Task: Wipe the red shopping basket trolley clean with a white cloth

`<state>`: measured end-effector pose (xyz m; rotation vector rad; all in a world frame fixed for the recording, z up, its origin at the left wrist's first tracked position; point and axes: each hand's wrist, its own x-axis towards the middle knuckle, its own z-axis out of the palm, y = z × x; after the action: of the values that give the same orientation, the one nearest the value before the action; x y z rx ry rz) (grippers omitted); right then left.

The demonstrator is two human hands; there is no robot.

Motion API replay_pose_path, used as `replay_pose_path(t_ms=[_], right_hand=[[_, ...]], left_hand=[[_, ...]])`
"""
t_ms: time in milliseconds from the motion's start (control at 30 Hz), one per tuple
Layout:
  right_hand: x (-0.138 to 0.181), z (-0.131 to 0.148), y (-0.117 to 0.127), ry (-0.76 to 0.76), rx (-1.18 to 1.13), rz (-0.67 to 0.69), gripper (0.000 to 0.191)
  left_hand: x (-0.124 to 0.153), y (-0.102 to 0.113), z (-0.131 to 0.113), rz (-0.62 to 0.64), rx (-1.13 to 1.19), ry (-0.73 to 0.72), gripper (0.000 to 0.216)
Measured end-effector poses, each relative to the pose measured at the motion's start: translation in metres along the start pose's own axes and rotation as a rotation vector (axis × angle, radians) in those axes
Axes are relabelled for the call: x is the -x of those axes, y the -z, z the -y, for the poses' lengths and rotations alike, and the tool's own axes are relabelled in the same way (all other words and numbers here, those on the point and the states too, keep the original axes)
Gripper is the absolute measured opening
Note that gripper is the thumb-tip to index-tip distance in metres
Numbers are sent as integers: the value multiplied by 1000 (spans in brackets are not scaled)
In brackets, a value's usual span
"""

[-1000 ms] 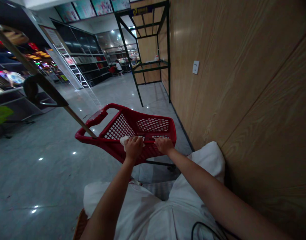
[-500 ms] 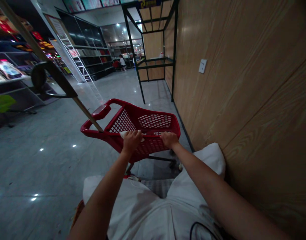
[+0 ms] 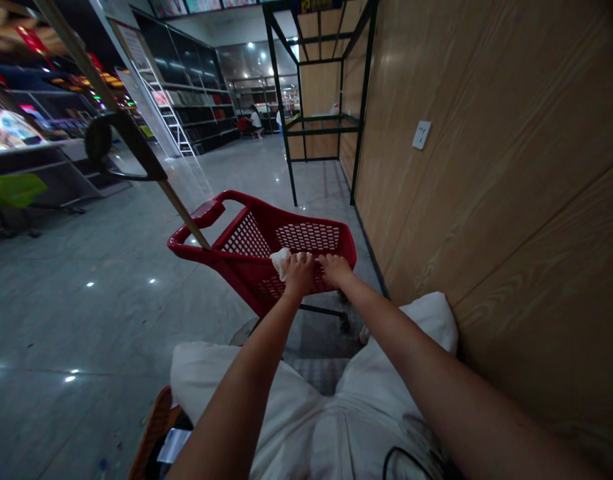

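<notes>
A red plastic shopping cart (image 3: 241,267) with perforated basket walls stands in front of my knees. My left hand (image 3: 299,270) is closed around a crumpled white cloth (image 3: 281,262) and presses it on the near rim of the basket. Just to its right, my right hand (image 3: 335,269) grips the same rim, fingers curled over the edge. A pole with a dark bracket (image 3: 131,150) rises from the handle side of the cart and leans to the upper left.
On the right runs a wood-panelled wall (image 3: 486,167) with a socket (image 3: 421,135). A dark metal frame (image 3: 319,127) stands ahead. Further back are a ladder (image 3: 173,123), shelves (image 3: 206,100) and a crouching person (image 3: 255,122). An orange-brown basket (image 3: 153,427) sits by my left leg.
My left hand has slid right along the rim with the cloth, close to my right hand. The view has shifted slightly, showing more of the basket at lower left.
</notes>
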<state>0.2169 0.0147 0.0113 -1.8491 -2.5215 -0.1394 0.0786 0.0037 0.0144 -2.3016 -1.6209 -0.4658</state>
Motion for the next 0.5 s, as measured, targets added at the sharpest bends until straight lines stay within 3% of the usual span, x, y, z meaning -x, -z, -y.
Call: replay_pose_path(t_ms=[133,267,367,500], right_hand=[[-2,-4,4,10,22,35,34],[-1,-2,9,18,11,67,35],[-3,3,11,22,-1,97,35],[-7,9,12,-5,-1,135,35]], left_hand=[[6,18,56,66,-69,-159,37],[15,34,105,-9,-227,-89,41],[16,30,97,27,-236,-54,36],[8,11,42,42,-167,-74,31]])
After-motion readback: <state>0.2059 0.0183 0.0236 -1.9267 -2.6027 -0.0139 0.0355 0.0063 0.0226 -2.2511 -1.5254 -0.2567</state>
